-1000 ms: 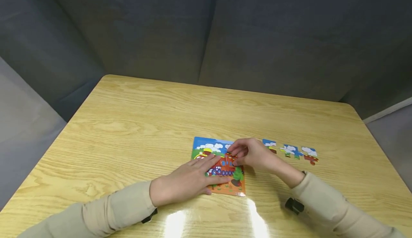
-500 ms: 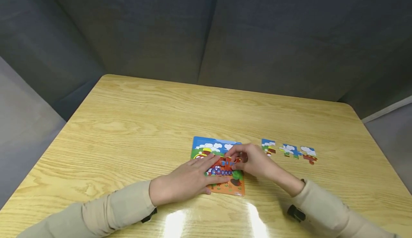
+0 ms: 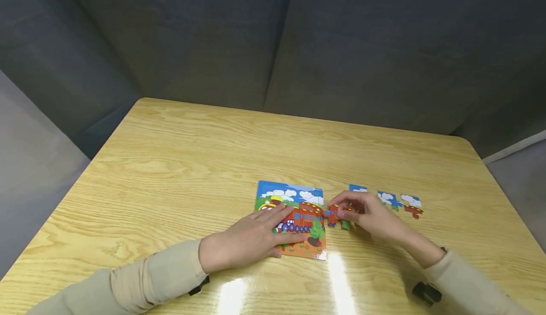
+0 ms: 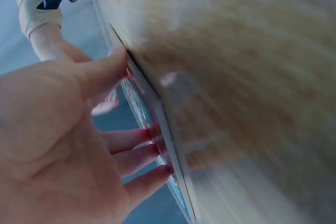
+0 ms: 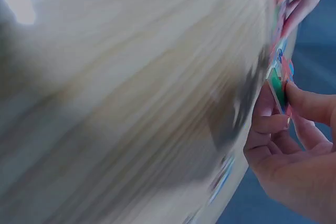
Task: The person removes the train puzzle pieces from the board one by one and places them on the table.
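Observation:
A jigsaw puzzle (image 3: 313, 196) with a red train, blue sky and orange ground lies flat on the wooden table. My left hand (image 3: 251, 239) rests on its left part with fingers spread and straight. In the left wrist view the thumb and fingertips (image 4: 149, 174) press along the puzzle's face. Just off the puzzle's right edge, my right hand (image 3: 371, 213) pinches a red puzzle piece (image 3: 332, 215) with a blue tab and a green lower corner. The right wrist view shows that piece's green part (image 5: 277, 85) between thumb and fingers.
Behind and to the right of the right hand lie loose puzzle pieces: one (image 3: 357, 188) partly hidden by the hand, a cloud piece (image 3: 387, 199), and a cloud-and-red piece (image 3: 411, 202). The wooden table (image 3: 192, 163) ends at dark grey curtains (image 3: 213, 45).
The right hand has moved right, from over the puzzle to beyond its right edge, with the red puzzle piece between its fingers. The left hand has stayed in place.

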